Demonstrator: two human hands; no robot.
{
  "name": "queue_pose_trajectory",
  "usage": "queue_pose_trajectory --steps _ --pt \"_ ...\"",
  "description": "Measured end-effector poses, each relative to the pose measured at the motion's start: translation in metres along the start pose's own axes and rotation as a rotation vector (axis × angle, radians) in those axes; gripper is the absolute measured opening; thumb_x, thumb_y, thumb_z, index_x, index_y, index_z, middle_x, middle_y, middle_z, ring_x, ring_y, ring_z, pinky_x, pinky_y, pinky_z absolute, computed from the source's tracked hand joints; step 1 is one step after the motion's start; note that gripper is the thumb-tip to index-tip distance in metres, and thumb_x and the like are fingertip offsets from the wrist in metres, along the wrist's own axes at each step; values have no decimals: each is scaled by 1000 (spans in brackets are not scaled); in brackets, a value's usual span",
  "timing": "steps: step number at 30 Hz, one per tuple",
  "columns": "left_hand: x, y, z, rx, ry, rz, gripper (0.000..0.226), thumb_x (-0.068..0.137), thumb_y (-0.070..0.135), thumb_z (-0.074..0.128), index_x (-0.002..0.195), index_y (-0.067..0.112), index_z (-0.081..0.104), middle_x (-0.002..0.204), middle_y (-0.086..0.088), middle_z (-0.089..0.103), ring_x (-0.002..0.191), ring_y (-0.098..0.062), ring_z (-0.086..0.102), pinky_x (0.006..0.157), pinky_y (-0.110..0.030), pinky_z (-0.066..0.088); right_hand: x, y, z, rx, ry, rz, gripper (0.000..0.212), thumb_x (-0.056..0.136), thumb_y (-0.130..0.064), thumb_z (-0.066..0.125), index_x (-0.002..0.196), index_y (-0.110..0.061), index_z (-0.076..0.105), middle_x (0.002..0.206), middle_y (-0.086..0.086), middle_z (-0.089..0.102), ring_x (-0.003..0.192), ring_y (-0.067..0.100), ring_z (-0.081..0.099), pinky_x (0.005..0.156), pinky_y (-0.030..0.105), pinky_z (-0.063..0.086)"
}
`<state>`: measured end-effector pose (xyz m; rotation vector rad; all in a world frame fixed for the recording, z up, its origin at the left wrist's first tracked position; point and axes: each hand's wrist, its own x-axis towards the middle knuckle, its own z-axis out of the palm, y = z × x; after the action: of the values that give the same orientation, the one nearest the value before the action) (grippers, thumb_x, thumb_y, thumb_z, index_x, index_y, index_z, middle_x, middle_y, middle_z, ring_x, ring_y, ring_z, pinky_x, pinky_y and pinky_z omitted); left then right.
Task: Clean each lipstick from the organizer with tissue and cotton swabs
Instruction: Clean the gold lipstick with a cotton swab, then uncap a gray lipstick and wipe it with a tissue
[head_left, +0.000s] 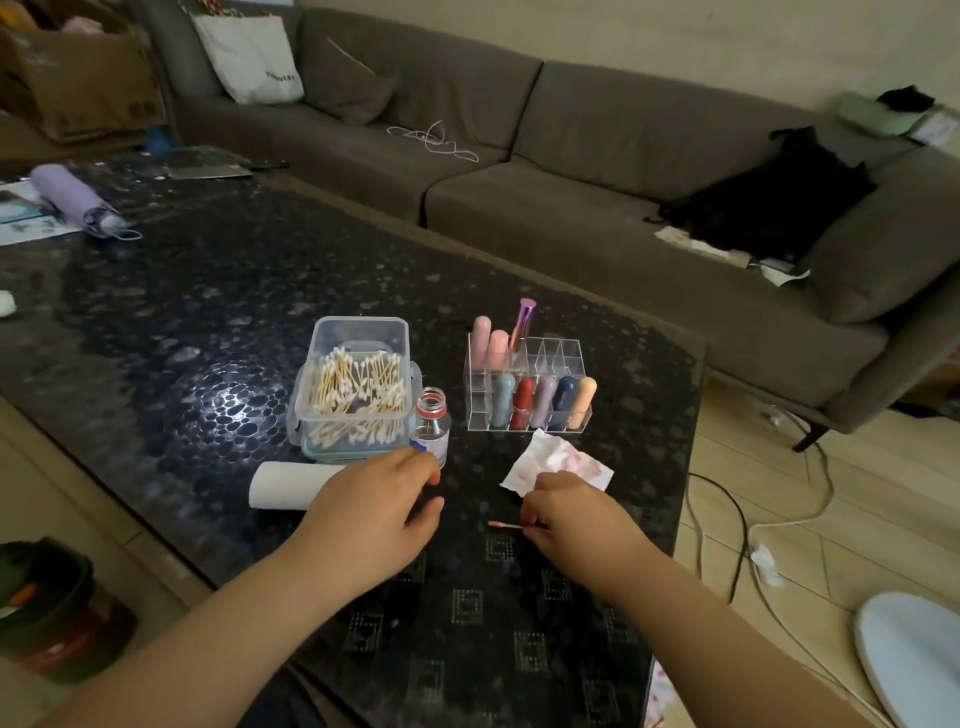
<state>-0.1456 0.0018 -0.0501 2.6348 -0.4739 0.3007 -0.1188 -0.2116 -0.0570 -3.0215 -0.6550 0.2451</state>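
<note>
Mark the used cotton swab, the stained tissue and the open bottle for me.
cotton swab (506, 526), head view, on its pink-tipped stick.
stained tissue (558, 460), head view, on its pink-smeared middle.
open bottle (432, 422), head view, on its clear glass shoulder.

The room is dim, with a flat, brownish cast. One bright patch of glare sits on the glossy dark table (171, 322) at about nine o'clock from centre, lighting its pebble pattern. Shadows are soft and weak. Wide-angle distortion bends the sofa (597, 171) and floor (810, 519) toward twelve and three o'clock. Detail is slightly soft throughout, softest at the corners.
</note>
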Motion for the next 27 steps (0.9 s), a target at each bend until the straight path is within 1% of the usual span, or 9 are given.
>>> queue_pose_trajectory --steps 4,10,12,16,19,20,23,25,27 --pt "-1 -2 -1 -15 -10 -8 18 90 35 56 105 25 57 98 12 59 88 -7 58 72 -24 48 3 -1 6 15 22 -23 26 98 -28 45 111 -17 64 113 0 55 107 16 49 87 27 43" --pt "5 -7 2 -54 3 -22 18 90 37 55 105 27 57 97 15 57 85 -6 56 71 -22 47 8 -10 6 69 54 -59 26 97 -32 48 111 -18 65 111 -1 56 106 16 51 87 25 42" --pt "9 -7 3 -63 17 -3 16 90 36 56 102 26 57 91 17 51 79 -5 53 64 -16 41 10 -10 4 129 80 -56 25 95 -35 52 111 -21 65 110 -3 57 105 13 51 87 23 42" --pt "21 -4 0 -41 44 48 13 80 27 69 85 25 58 77 20 46 63 -1 46 52 -9 28 24 0 -17 237 270 20 28 93 -34 56 120 -26 59 114 -8 55 109 7 48 92 18 37" --pt "30 -2 0 -63 50 53 15 77 25 72 84 24 59 78 14 57 65 -6 56 51 -16 39 50 11 -39 208 469 58 30 91 -26 60 120 -21 60 110 -2 57 107 15 50 96 29 42" --pt "33 -1 0 -59 52 55 16 77 25 73 85 23 59 77 12 59 64 -7 57 50 -17 39 59 14 -44 180 488 80 34 91 -28 60 124 -22 58 112 -1 57 108 17 50 98 33 42" --pt "37 3 1 -46 59 64 19 73 25 76 84 22 60 74 12 59 59 -6 56 46 -15 36 85 17 -55 83 386 145 44 93 -36 55 135 -25 47 131 -1 49 123 19 41 105 34 35" --pt "39 4 3 -47 58 68 16 76 26 74 85 21 61 75 11 59 62 -8 57 47 -21 42 97 15 -56 42 326 148 44 93 -40 53 134 -24 48 133 -1 48 124 20 40 104 35 34" --pt "41 4 4 -61 65 48 13 83 28 66 93 20 61 84 9 61 72 -9 57 57 -24 45 104 14 -55 32 292 140 37 93 -40 53 127 -23 54 128 0 51 120 20 42 102 35 35"
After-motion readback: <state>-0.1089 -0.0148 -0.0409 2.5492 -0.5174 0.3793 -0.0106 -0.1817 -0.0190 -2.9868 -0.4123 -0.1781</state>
